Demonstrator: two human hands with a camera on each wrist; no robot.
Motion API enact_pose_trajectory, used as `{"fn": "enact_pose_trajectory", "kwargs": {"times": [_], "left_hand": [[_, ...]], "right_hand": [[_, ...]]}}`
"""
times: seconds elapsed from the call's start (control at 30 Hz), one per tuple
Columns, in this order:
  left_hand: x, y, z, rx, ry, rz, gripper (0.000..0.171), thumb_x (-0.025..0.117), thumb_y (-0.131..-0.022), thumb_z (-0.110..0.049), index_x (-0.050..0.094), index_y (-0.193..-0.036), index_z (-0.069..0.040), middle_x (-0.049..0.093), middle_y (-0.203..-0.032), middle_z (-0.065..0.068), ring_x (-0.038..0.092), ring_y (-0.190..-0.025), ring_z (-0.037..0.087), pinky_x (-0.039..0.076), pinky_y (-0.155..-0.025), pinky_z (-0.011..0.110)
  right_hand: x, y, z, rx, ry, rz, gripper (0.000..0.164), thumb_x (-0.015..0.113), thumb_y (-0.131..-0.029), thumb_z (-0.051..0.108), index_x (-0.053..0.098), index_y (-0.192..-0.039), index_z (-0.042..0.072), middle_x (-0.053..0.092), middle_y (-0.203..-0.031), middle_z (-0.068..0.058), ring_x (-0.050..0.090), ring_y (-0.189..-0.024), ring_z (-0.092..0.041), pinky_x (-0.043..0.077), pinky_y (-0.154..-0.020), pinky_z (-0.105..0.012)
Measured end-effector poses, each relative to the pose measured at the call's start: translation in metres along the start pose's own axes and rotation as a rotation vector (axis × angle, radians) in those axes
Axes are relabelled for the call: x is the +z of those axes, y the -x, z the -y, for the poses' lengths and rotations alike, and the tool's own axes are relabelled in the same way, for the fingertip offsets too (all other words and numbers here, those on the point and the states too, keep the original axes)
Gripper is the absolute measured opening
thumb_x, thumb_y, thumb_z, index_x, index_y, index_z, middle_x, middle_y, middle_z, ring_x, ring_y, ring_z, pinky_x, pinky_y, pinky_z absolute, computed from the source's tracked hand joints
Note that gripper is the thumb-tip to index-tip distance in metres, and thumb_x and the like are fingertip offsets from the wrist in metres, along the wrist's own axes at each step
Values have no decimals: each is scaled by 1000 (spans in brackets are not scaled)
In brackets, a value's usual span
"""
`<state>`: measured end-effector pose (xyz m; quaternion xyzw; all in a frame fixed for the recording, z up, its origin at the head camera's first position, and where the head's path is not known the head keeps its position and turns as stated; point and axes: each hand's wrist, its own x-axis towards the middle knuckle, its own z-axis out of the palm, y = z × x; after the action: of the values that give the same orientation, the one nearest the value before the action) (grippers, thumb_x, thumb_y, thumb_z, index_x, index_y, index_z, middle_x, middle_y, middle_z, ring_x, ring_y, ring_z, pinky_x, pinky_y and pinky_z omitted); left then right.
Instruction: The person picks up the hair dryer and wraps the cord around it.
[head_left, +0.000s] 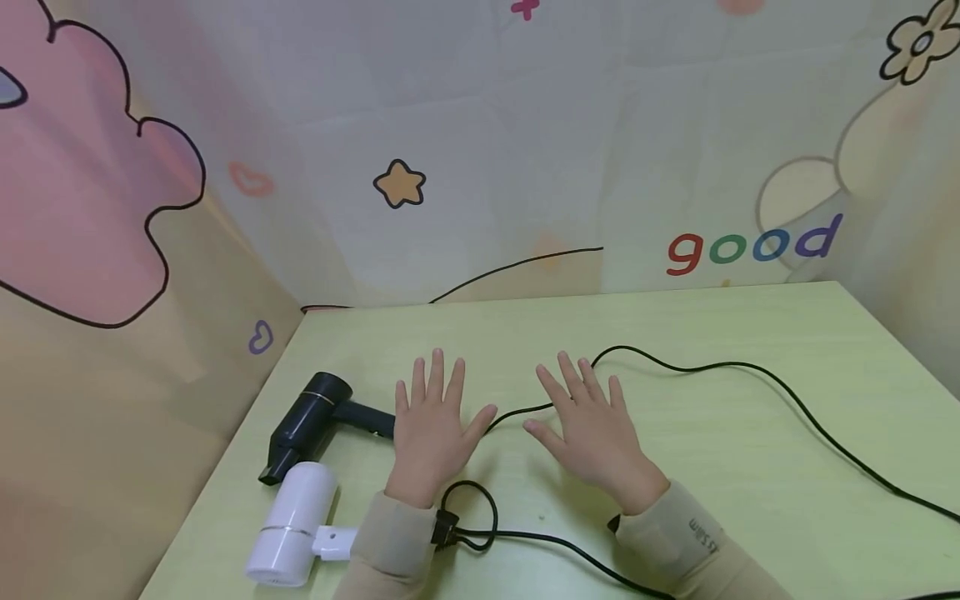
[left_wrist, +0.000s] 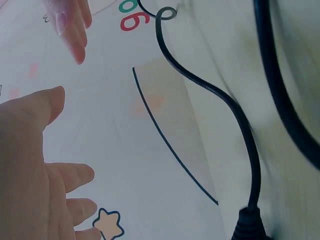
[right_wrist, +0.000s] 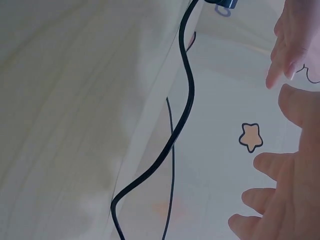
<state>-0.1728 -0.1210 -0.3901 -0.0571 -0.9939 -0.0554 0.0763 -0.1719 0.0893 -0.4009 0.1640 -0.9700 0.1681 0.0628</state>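
Both hands are held over the table with fingers spread and straight, palms down, holding nothing. In the head view the left hand point(head_left: 432, 437) overlaps the end of a black hair dryer's handle. That black hair dryer point(head_left: 303, 425) lies at the left, its nozzle toward the front. Just in front of it lies a white hair dryer point(head_left: 292, 525), its handle partly hidden by the left sleeve. The right hand point(head_left: 596, 437) is above the table to the right, overlapping the black dryer's cord point(head_left: 780, 379). The left wrist view shows a cord's plug-like black end point(left_wrist: 250, 225).
A second black cord point(head_left: 562, 543), looped near the left wrist, runs toward the front right. The pale green table point(head_left: 750, 450) meets a printed cloth backdrop point(head_left: 495, 167) at its back edge and left side. Colourful letters point(head_left: 753, 242) are printed on it.
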Motion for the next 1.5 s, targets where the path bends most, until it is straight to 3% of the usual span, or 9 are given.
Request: {"fn": "enact_pose_trajectory", "kwargs": {"times": [0.77, 1.0, 1.2, 1.5], "left_hand": [[-20, 40, 45, -124, 31, -55, 80, 35, -92, -65, 23, -151, -12, 10, -158, 18, 6, -145, 40, 12, -111, 64], [-26, 60, 64, -225, 59, -8, 82, 32, -92, -67, 19, -152, -13, 4, -159, 17, 2, -144, 43, 8, -111, 65], [-26, 73, 82, -303, 46, 18, 82, 30, -92, -67, 21, -151, -10, 10, -157, 22, 6, -142, 49, 8, -109, 69], [-20, 90, 107, -411, 61, 91, 87, 27, -92, -68, 18, -150, -5, 5, -155, 29, 4, -138, 56, 2, -103, 74]], "right_hand": [[11, 17, 38, -183, 21, 23, 74, 42, -90, 64, 28, -150, 23, 13, -159, -7, 10, -146, -32, 12, -112, -62], [14, 23, 47, -217, 13, 81, 74, 41, -89, 65, 26, -150, 25, 12, -159, -7, 10, -147, -31, 12, -112, -63], [16, 28, 53, -229, -9, 168, 76, 42, -88, 67, 25, -150, 27, 11, -160, -2, 8, -147, -28, 10, -113, -61], [18, 36, 57, -313, 18, 295, 92, 54, -75, 74, 30, -149, 25, 16, -159, -4, 14, -146, -32, 14, -112, -62]]}}
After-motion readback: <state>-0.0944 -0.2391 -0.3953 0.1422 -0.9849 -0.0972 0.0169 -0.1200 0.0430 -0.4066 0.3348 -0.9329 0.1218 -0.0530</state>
